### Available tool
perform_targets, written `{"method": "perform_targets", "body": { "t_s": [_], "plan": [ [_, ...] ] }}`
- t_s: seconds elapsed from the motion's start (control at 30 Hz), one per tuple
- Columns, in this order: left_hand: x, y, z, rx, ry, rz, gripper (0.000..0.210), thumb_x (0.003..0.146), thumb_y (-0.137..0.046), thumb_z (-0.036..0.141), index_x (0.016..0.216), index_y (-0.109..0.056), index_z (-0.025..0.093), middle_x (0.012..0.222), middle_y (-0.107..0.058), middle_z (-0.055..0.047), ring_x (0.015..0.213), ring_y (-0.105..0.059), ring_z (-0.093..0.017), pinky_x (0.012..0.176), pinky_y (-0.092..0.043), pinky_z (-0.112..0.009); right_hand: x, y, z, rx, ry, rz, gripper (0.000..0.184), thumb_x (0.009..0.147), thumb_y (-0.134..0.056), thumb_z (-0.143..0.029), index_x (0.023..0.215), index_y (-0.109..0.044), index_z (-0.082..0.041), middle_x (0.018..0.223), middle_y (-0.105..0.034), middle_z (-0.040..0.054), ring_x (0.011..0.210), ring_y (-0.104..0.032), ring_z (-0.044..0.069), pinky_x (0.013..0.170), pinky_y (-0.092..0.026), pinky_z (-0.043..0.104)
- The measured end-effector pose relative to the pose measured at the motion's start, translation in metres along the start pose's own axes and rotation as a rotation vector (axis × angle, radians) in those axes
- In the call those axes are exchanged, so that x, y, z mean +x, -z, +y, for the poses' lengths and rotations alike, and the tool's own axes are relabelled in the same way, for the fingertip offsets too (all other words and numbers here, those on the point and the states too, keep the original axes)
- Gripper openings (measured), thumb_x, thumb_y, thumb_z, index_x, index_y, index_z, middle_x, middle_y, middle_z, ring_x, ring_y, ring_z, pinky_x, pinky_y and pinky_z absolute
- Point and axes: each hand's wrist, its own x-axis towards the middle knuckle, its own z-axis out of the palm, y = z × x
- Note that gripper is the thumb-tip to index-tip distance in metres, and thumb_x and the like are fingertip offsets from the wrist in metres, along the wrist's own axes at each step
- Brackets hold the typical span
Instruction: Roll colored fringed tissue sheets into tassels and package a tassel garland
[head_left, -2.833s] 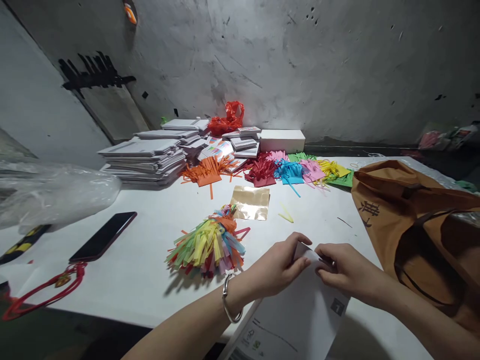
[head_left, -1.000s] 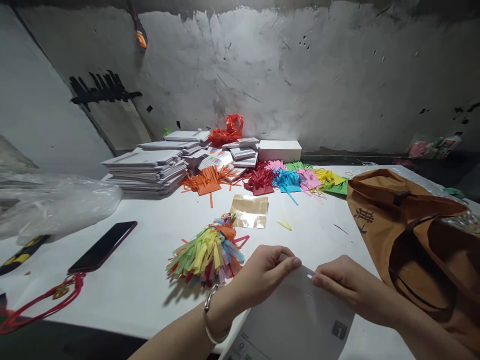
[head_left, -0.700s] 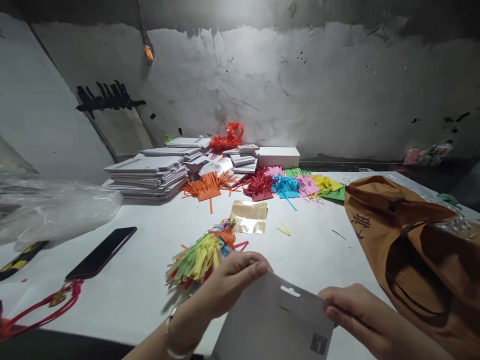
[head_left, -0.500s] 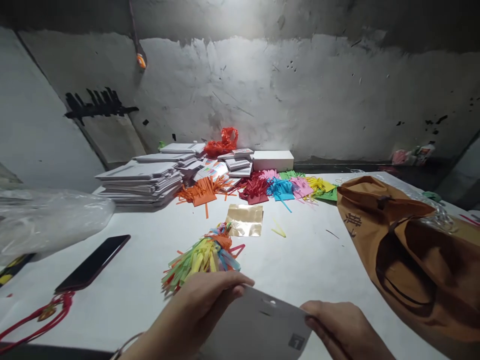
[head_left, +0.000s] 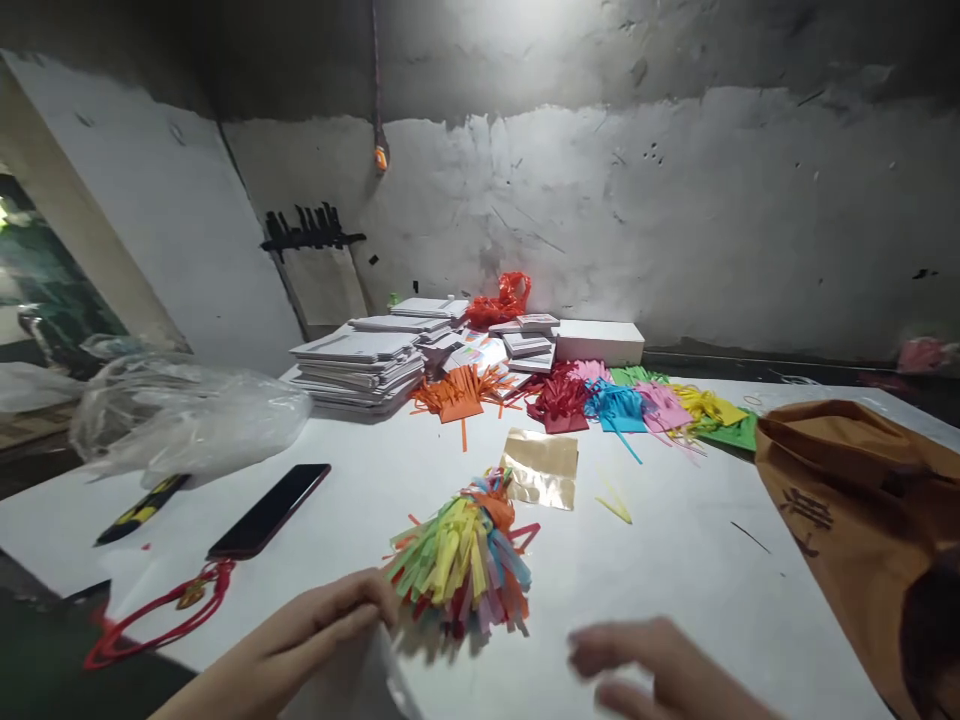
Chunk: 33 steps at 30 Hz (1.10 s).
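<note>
My left hand [head_left: 315, 632] is closed on the top of a white flat packet [head_left: 356, 682] at the lower edge of the view; its lower part is cut off by the frame. My right hand [head_left: 664, 665] is apart from it, over the table to the right, slightly blurred, with its fingers apart and nothing in them. Just beyond my hands lies a bunch of multicoloured paper tassels [head_left: 461, 560], its gathered top pointing away from me. Some gold foil sheets [head_left: 541, 468] rest behind that top.
Fringed paper bundles, including orange [head_left: 459, 395] and blue [head_left: 619, 405] ones, line the back of the white table. Stacked white packs [head_left: 360, 365] stand at back left. A phone [head_left: 270, 512], a cutter knife [head_left: 142, 508] and a clear plastic bag [head_left: 202, 410] lie left; a brown cloth bag [head_left: 847, 500] lies right.
My right hand has let go of the packet and moved away from it. My left hand has kept the packet, which is now turned and lower. The view has swung left.
</note>
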Motion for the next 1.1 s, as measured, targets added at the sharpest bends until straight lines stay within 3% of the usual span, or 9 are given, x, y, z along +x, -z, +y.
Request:
{"method": "perform_targets", "body": {
  "t_s": [0.1, 0.2, 0.33, 0.43, 0.53, 0.7, 0.83, 0.93, 1.1],
  "plan": [
    [0.021, 0.041, -0.013, 0.063, 0.113, 0.261, 0.042, 0.08, -0.056, 0.062, 0.067, -0.057, 0.022, 0.068, -0.058, 0.002, 0.072, -0.056, -0.021, 0.068, -0.046, -0.026, 0.067, 0.058, 0.033, -0.078, -0.093, 0.145, 0.037, 0.093, -0.055, -0.052, 0.11, -0.073, -0.026, 0.108, -0.077, 0.006, 0.1, -0.072, 0.025, 0.091, -0.054, 0.036],
    [0.066, 0.073, -0.017, 0.115, 0.195, 0.31, 0.042, 0.083, -0.053, 0.059, 0.067, -0.058, 0.021, 0.052, -0.043, 0.005, 0.058, -0.045, -0.016, 0.06, -0.038, -0.024, 0.145, 0.093, 0.075, -0.109, -0.174, 0.256, 0.028, 0.095, -0.059, -0.039, 0.11, -0.07, -0.019, 0.113, -0.073, 0.0109, 0.105, -0.069, 0.026, 0.096, -0.051, 0.044],
    [0.153, 0.079, -0.018, 0.177, 0.166, 0.109, 0.046, 0.078, -0.053, 0.061, 0.074, -0.067, 0.018, 0.049, -0.042, 0.006, 0.054, -0.042, -0.016, 0.056, -0.031, -0.024, 0.232, 0.089, 0.117, -0.096, -0.214, 0.306, 0.033, 0.093, -0.069, -0.032, 0.123, -0.062, -0.018, 0.135, -0.06, 0.0095, 0.124, -0.057, 0.027, 0.105, -0.046, 0.052],
    [0.221, 0.061, -0.02, 0.183, 0.127, 0.027, 0.04, 0.073, -0.058, 0.055, 0.076, -0.069, 0.016, 0.057, -0.055, 0.002, 0.061, -0.051, -0.018, 0.06, -0.036, -0.026, 0.266, 0.074, 0.126, -0.007, -0.219, 0.237, 0.031, 0.094, -0.069, -0.034, 0.119, -0.063, -0.017, 0.121, -0.066, 0.0066, 0.107, -0.064, 0.022, 0.095, -0.053, 0.046],
    [0.276, 0.036, -0.022, 0.16, 0.113, 0.001, 0.047, 0.069, -0.064, 0.042, 0.104, -0.071, 0.013, 0.078, -0.071, -0.004, 0.074, -0.062, -0.023, 0.067, -0.043, -0.029, 0.271, 0.073, 0.117, 0.142, -0.201, 0.133, 0.021, 0.091, -0.07, -0.033, 0.103, -0.068, -0.016, 0.096, -0.07, 0.0022, 0.087, -0.067, 0.017, 0.082, -0.055, 0.037],
    [0.325, 0.001, -0.017, 0.051, 0.036, -0.085, 0.094, 0.065, -0.072, 0.028, 0.153, -0.039, 0.014, 0.107, -0.073, -0.009, 0.092, -0.067, -0.025, 0.076, -0.048, -0.029, 0.252, 0.092, 0.098, 0.393, -0.187, 0.076, 0.032, 0.074, -0.075, -0.043, 0.094, -0.075, -0.018, 0.088, -0.073, 0.0029, 0.082, -0.066, 0.021, 0.077, -0.051, 0.033],
    [0.332, -0.007, -0.004, -0.026, -0.038, -0.142, 0.087, 0.068, -0.068, 0.024, 0.151, -0.044, 0.015, 0.082, -0.068, 0.0, 0.077, -0.065, -0.021, 0.067, -0.048, -0.028, 0.241, 0.089, 0.099, 0.518, -0.312, 0.25, 0.074, 0.071, -0.075, -0.063, 0.13, -0.058, -0.02, 0.1, -0.071, 0.0049, 0.083, -0.068, 0.021, 0.076, -0.053, 0.033],
    [0.327, -0.002, 0.007, -0.066, -0.108, -0.114, 0.087, 0.074, -0.067, 0.026, 0.156, -0.037, 0.018, 0.081, -0.066, 0.001, 0.078, -0.063, -0.019, 0.069, -0.047, -0.027, 0.234, 0.074, 0.103, 0.591, -0.428, 0.316, 0.108, 0.067, -0.075, -0.071, 0.147, -0.034, -0.011, 0.078, -0.069, 0.0023, 0.07, -0.069, 0.022, 0.068, -0.054, 0.035],
    [0.314, 0.004, 0.018, -0.07, -0.225, -0.056, 0.088, 0.081, -0.064, 0.022, 0.16, -0.028, 0.026, 0.112, -0.071, -0.006, 0.093, -0.064, -0.022, 0.075, -0.048, -0.028, 0.221, 0.06, 0.093, 0.652, -0.287, 0.433, 0.102, 0.074, -0.079, -0.062, 0.151, -0.029, -0.018, 0.078, -0.069, -0.0008, 0.075, -0.069, 0.021, 0.074, -0.055, 0.032]
  ]
}}
